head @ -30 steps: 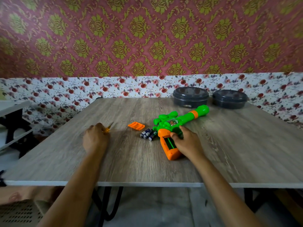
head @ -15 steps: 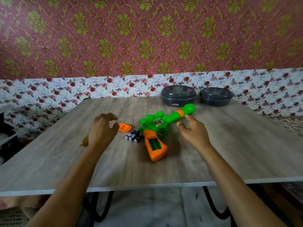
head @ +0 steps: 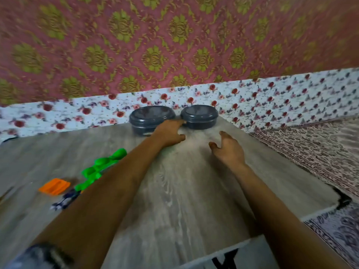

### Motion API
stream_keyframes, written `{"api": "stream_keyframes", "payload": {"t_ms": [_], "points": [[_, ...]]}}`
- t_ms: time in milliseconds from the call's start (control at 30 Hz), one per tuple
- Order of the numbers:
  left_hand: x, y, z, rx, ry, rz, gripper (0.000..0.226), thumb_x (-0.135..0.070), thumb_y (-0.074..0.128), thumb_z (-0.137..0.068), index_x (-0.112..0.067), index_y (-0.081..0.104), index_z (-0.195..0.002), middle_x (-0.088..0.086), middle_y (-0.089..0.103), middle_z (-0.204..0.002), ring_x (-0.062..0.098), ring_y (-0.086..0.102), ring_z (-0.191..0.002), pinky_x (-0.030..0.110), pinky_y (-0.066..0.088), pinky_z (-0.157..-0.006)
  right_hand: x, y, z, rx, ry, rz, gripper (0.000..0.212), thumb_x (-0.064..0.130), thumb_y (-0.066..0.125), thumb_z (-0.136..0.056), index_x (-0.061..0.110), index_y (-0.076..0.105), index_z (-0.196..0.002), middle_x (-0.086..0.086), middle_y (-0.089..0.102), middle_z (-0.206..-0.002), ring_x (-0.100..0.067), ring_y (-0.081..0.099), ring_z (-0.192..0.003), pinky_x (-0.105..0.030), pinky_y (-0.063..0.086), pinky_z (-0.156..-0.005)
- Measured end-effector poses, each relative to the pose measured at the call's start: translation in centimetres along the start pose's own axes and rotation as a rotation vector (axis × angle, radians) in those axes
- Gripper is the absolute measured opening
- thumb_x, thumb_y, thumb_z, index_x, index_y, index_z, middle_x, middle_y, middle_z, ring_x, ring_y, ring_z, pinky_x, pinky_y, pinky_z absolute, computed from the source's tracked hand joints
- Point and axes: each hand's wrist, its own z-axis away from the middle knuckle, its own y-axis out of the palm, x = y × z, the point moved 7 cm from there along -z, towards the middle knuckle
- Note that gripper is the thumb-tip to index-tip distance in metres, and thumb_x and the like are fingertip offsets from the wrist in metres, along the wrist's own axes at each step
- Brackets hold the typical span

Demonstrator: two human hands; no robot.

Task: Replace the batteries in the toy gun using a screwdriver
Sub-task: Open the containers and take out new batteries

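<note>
Right, head view only, heavy motion blur. Both hands are reaching to the two dark lidded containers at the top centre of the frame, at the far edge of the worktop [head: 184, 191]. Left hand [head: 169, 133] has fingers spread, tips at the gap between the left container [head: 149, 118] and the right container [head: 200, 116]; grip apart, clamped on nothing. Whether it touches either rim I cannot tell. Right hand [head: 228, 150] hovers nearer the camera, short of the right container, fingers loosely curled, grip apart and empty.

The toy gun [head: 99, 169] lies at middle left, partly hidden under the left forearm. Its orange battery cover [head: 54, 186] is off, just left of it. Loose batteries [head: 64, 200] sit just below the cover, touching or nearly touching the gun.

Risks, as I judge them:
- Left forearm crosses right over the gun; a low sweep back could knock it into the batteries and roll them off the worktop.
- If fresh cells come from a container, they could get mixed with the loose ones.
- Containers sit close together at the far edge; a push could shove one off.

No readable brand, label or writing anywhere; blur kills fine detail.
</note>
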Motion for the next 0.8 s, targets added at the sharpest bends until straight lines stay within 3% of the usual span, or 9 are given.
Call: {"api": "stream_keyframes", "payload": {"t_ms": [100, 300, 533, 667, 800], "points": [[-0.4, 2.4, -5.1, 0.061, 0.001, -0.036, 0.070, -0.028, 0.059, -0.089, -0.015, 0.025, -0.149, 0.011, 0.032, -0.152, 0.029, 0.037, -0.135, 0.036, 0.032, -0.109, -2.0, 0.7, -1.7, 0.047, 0.010, 0.072, 0.062, 0.037, 0.047, -0.093, 0.009, 0.026, -0.144, -0.012, 0.035, -0.148, -0.028, 0.037, -0.133, -0.038, 0.031, -0.109], [0.1, 4.6, -12.5, 0.093, 0.012, -0.163, 0.078, -0.033, 0.059, -0.089, -0.018, 0.015, -0.151, 0.009, 0.018, -0.157, 0.028, 0.023, -0.143, 0.042, 0.025, -0.115, -4.7, 2.7, -3.3, 0.118, 0.031, 0.086, 0.053, 0.034, 0.047, -0.091, 0.013, 0.036, -0.138, -0.008, 0.040, -0.144, -0.025, 0.040, -0.130, -0.036, 0.030, -0.110], [-0.3, 6.2, -13.7, 0.111, 0.010, -0.153, 0.070, -0.031, 0.056, -0.087, -0.023, 0.024, -0.148, 0.011, 0.036, -0.149, 0.032, 0.044, -0.128, 0.039, 0.042, -0.103, -4.9, 2.8, -3.6, 0.113, 0.018, 0.065, 0.060, 0.037, 0.049, -0.091, 0.013, 0.029, -0.143, -0.008, 0.035, -0.148, -0.024, 0.036, -0.134, -0.036, 0.029, -0.112], [-2.4, 5.1, -9.7, 0.071, 0.085, -0.104, 0.055, -0.026, 0.057, -0.086, -0.021, 0.040, -0.138, 0.009, 0.048, -0.140, 0.028, 0.050, -0.120, 0.038, 0.044, -0.099, -5.4, 2.1, -2.9, 0.062, 0.097, -0.096, 0.068, 0.036, 0.053, -0.089, 0.014, 0.022, -0.146, -0.012, 0.041, -0.145, -0.029, 0.043, -0.129, -0.037, 0.038, -0.103], [-4.4, 3.6, -3.4, 0.058, 0.143, -0.109, 0.049, -0.026, 0.057, -0.085, -0.021, 0.047, -0.133, 0.007, 0.052, -0.137, 0.028, 0.050, -0.121, 0.038, 0.045, -0.098, -4.8, 0.7, -0.5, 0.071, 0.135, -0.149, 0.077, 0.035, 0.056, -0.089, 0.008, 0.013, -0.147, -0.014, 0.032, -0.150, -0.030, 0.037, -0.134, -0.038, 0.034, -0.106]]}}
